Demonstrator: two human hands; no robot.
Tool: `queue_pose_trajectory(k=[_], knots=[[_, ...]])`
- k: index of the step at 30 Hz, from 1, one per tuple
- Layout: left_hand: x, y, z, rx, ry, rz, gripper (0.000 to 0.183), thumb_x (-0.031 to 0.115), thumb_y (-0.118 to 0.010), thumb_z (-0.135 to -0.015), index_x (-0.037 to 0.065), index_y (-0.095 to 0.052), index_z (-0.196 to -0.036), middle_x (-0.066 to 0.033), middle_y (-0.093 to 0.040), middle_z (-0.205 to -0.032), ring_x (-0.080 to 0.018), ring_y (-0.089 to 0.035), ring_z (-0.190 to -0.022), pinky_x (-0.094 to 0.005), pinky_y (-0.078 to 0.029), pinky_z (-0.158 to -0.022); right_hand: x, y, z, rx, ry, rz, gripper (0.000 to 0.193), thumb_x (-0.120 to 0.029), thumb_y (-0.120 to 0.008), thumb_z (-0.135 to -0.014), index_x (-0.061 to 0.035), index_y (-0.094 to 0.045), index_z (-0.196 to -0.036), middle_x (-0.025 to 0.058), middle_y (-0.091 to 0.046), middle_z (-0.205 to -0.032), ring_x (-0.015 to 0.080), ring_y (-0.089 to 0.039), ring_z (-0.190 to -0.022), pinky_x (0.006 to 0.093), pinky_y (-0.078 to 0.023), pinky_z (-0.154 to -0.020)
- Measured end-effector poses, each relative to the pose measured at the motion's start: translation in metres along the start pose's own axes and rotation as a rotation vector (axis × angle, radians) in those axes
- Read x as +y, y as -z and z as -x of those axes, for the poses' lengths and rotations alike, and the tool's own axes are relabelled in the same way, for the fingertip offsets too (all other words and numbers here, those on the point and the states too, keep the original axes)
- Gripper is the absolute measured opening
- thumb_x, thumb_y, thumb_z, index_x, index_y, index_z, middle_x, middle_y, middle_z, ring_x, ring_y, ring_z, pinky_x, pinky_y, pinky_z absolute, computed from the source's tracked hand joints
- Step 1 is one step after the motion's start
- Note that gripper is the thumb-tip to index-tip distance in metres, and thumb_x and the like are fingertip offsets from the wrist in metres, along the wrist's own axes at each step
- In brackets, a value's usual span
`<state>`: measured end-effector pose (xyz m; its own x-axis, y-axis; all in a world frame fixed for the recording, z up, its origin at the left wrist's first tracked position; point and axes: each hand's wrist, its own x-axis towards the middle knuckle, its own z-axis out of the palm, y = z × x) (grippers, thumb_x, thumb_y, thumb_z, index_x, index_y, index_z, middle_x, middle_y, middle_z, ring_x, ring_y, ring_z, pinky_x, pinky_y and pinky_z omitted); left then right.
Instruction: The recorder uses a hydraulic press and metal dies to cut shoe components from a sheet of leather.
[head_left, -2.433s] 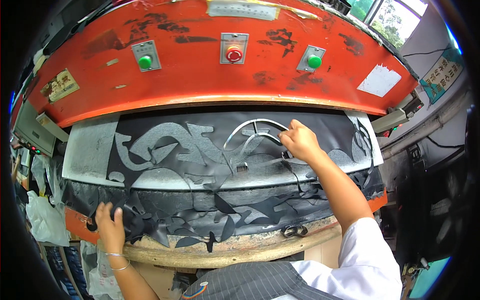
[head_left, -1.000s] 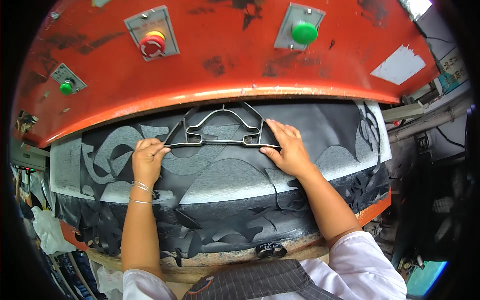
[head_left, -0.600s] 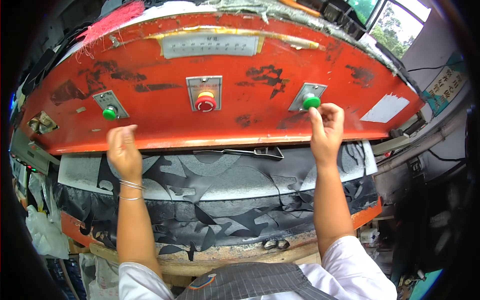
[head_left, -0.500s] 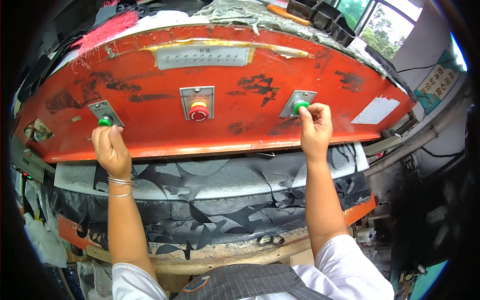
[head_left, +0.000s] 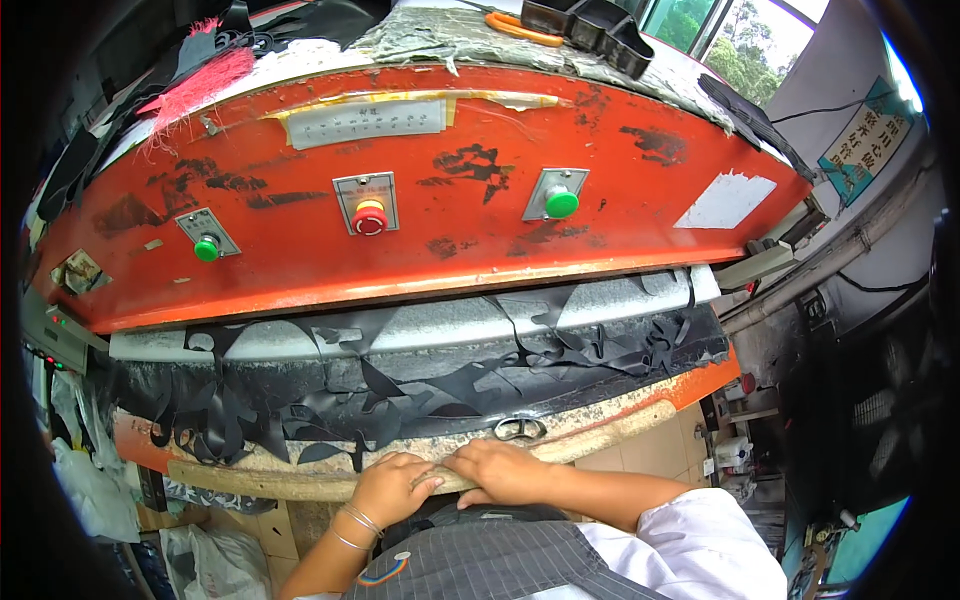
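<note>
Both hands rest side by side on the worn front edge (head_left: 300,482) of a cutting press at the lower centre of the frame. The left hand (head_left: 392,487), bangles at its wrist, lies palm down with fingers curled loosely over the edge; the right hand (head_left: 503,470) lies flat beside it, fingers extended and together, touching the left. Neither grips anything. Just above the right hand a small metal loop (head_left: 519,428) sits on the edge. Black cut sheet material (head_left: 400,385), full of cut-out holes, covers the bed across the middle. Above it the orange press head (head_left: 440,200) spans the frame, carrying two green buttons (head_left: 561,203) and a red button (head_left: 369,219).
</note>
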<state>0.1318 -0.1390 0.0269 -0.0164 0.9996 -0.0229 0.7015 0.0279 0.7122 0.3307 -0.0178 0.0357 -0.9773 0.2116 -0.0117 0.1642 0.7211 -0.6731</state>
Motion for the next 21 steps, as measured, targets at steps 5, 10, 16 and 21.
queue_pose_trajectory(k=[5,10,16,21], knots=[[0.015,-0.021,0.006,0.200,0.028,-0.124,0.019,0.025,-0.074,-0.078,0.007,-0.073,-0.085,-0.0089,-0.066,-0.081,-0.0302,-0.063,-0.079,-0.0394,-0.052,-0.071,-0.005,-0.035,0.005,0.199,-0.096,0.208,0.031,-0.017,-0.066,-0.074,-0.0014,-0.064,-0.101,0.0107,-0.061,-0.088,0.0274,-0.061,-0.086,0.0358,-0.053,-0.074],[0.022,-0.025,-0.005,0.347,0.137,-0.140,0.014,0.024,-0.072,-0.073,0.010,-0.071,-0.072,-0.0060,-0.064,-0.075,-0.0283,-0.062,-0.075,-0.0402,-0.051,-0.065,0.000,-0.024,-0.002,0.181,-0.064,0.234,0.026,-0.013,-0.064,-0.074,-0.0014,-0.065,-0.096,0.0105,-0.063,-0.086,0.0265,-0.063,-0.084,0.0357,-0.054,-0.071],[0.008,-0.053,0.004,0.307,0.184,-0.094,0.016,0.026,-0.071,-0.076,0.011,-0.072,-0.069,-0.0058,-0.064,-0.071,-0.0277,-0.064,-0.072,-0.0384,-0.052,-0.064,0.058,0.050,-0.014,0.002,-0.038,-0.067,0.038,-0.025,-0.073,-0.079,-0.0039,-0.066,-0.110,0.0158,-0.066,-0.109,0.0343,-0.063,-0.101,0.0441,-0.049,-0.089],[-0.003,-0.040,-0.012,0.212,0.236,0.158,0.017,0.016,-0.069,-0.083,0.003,-0.070,-0.074,-0.0097,-0.064,-0.069,-0.0235,-0.063,-0.064,-0.0324,-0.050,-0.060,0.152,0.098,-0.100,0.477,-0.464,0.504,0.087,-0.046,-0.077,-0.073,-0.0112,-0.039,-0.144,0.0350,-0.031,-0.145,0.0457,-0.033,-0.134,0.0525,-0.029,-0.107]])
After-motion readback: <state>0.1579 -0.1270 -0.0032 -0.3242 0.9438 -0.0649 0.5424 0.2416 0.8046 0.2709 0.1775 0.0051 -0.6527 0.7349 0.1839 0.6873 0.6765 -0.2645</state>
